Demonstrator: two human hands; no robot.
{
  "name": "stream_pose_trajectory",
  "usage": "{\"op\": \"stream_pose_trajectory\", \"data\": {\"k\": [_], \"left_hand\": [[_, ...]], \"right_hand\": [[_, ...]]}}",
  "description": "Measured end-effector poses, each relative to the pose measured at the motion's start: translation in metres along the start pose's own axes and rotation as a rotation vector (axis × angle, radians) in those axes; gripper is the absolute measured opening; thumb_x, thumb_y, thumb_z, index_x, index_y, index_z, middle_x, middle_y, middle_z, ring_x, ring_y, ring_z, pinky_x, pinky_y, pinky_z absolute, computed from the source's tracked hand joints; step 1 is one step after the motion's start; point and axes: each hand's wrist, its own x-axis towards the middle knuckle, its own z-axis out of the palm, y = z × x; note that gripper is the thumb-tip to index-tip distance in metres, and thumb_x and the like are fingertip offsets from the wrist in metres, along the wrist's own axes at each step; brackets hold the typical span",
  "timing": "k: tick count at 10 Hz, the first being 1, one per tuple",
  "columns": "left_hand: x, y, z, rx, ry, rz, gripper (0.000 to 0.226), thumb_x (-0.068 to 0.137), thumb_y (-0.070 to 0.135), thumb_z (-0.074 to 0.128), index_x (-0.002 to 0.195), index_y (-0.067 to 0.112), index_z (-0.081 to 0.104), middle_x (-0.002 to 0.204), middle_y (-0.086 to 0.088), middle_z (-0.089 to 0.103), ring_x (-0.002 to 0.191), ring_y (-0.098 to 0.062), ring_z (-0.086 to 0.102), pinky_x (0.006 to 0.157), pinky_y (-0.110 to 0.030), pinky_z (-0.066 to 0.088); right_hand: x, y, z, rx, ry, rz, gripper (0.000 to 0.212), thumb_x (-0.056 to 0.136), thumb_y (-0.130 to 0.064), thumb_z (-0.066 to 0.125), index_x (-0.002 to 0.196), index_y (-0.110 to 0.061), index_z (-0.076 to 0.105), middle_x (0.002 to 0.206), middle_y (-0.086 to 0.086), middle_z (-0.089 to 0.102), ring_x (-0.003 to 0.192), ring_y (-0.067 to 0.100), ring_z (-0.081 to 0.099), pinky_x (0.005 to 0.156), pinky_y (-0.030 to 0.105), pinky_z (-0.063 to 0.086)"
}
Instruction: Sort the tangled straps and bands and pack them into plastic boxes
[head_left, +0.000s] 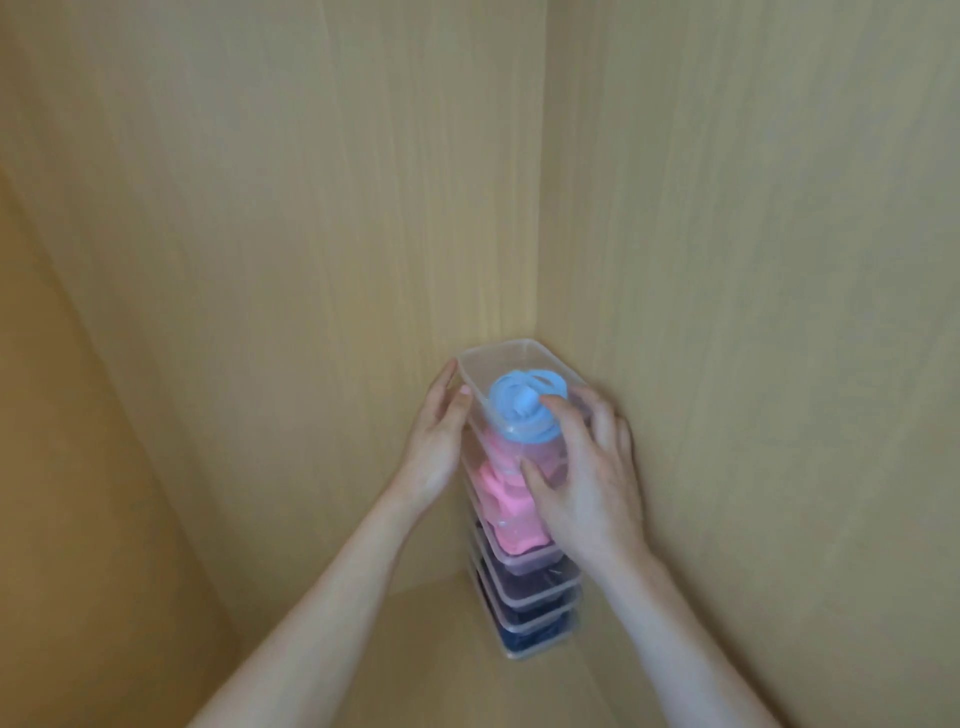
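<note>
Two pale wooden panels, a back wall (260, 208) and a right side wall (753, 208), met in a corner and filled most of the view. Below them lay a wooden shelf (415, 649) of the same colour.

Several clear plastic boxes stood on that shelf in one stack (530, 597), pushed right into the corner. Both bare forearms reached up from the lower edge towards the upper part of the stack.

The right hand (592, 483) clasped the top box (498, 358) from its right and near side. Its fingers (597, 410) were bent over the rim, the forefinger tip touched the roll inside, and the thumb pressed lower down, against the front of the box beneath. The left hand (436, 447) lay flat against the left wall of the same box, its fingers nearly straight and the thumb tip at the rim.

The top box had no lid and held a rolled light blue band (519, 400), coiled on itself at the near end. Under it, pink bands (498, 493) showed through the clear plastic. Lower again came a box of dull purple bands (524, 571), and at the bottom dark blue bands (535, 636). How many boxes held the pink ones could not be told.
</note>
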Motion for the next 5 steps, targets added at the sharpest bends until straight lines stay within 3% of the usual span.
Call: {"op": "stream_pose_trajectory", "data": {"k": [1, 2, 3, 4, 5], "left_hand": [[0.001, -0.007, 0.004, 0.047, -0.048, -0.011, 0.051, 0.106, 0.017, 0.047, 0.155, 0.022, 0.034, 0.150, 0.005, 0.047, 0.125, 0.013, 0.049, 0.092, 0.003, 0.036], [0.003, -0.013, 0.009, 0.036, -0.073, -0.018, 0.055, 0.106, 0.013, 0.047, 0.157, 0.022, 0.028, 0.134, 0.009, 0.055, 0.099, 0.030, 0.053, 0.079, 0.005, 0.038], [0.004, -0.017, 0.007, 0.060, -0.105, -0.009, 0.060, 0.105, 0.017, 0.051, 0.158, 0.025, 0.024, 0.133, 0.015, 0.055, 0.105, 0.028, 0.052, 0.084, 0.002, 0.040], [0.004, -0.018, 0.000, 0.121, -0.118, 0.003, 0.060, 0.103, 0.022, 0.056, 0.155, 0.032, 0.028, 0.146, 0.014, 0.045, 0.118, 0.024, 0.046, 0.099, -0.003, 0.036], [0.004, -0.017, -0.005, 0.135, -0.068, 0.011, 0.063, 0.102, 0.025, 0.058, 0.157, 0.030, 0.027, 0.157, 0.009, 0.038, 0.138, 0.006, 0.035, 0.116, -0.022, 0.029]], "right_hand": [[0.006, -0.004, 0.006, -0.087, -0.009, 0.048, 0.062, 0.080, -0.029, 0.078, 0.136, -0.022, 0.053, 0.145, 0.002, 0.042, 0.122, 0.031, 0.048, 0.101, 0.041, 0.047], [0.010, -0.007, 0.005, -0.151, -0.032, 0.077, 0.066, 0.082, -0.034, 0.074, 0.142, -0.024, 0.048, 0.146, 0.002, 0.040, 0.121, 0.030, 0.047, 0.102, 0.039, 0.046], [0.010, -0.007, 0.000, -0.174, -0.093, 0.111, 0.074, 0.085, -0.035, 0.067, 0.152, -0.026, 0.034, 0.156, 0.000, 0.029, 0.127, 0.027, 0.044, 0.106, 0.036, 0.042], [0.005, -0.012, -0.010, -0.155, -0.089, 0.106, 0.080, 0.086, -0.030, 0.065, 0.155, -0.025, 0.026, 0.162, -0.001, 0.021, 0.133, 0.026, 0.042, 0.109, 0.035, 0.040], [0.001, -0.014, -0.020, -0.136, -0.025, 0.144, 0.080, 0.084, -0.025, 0.068, 0.153, -0.020, 0.027, 0.160, 0.000, 0.023, 0.138, 0.025, 0.039, 0.111, 0.036, 0.040]]}}
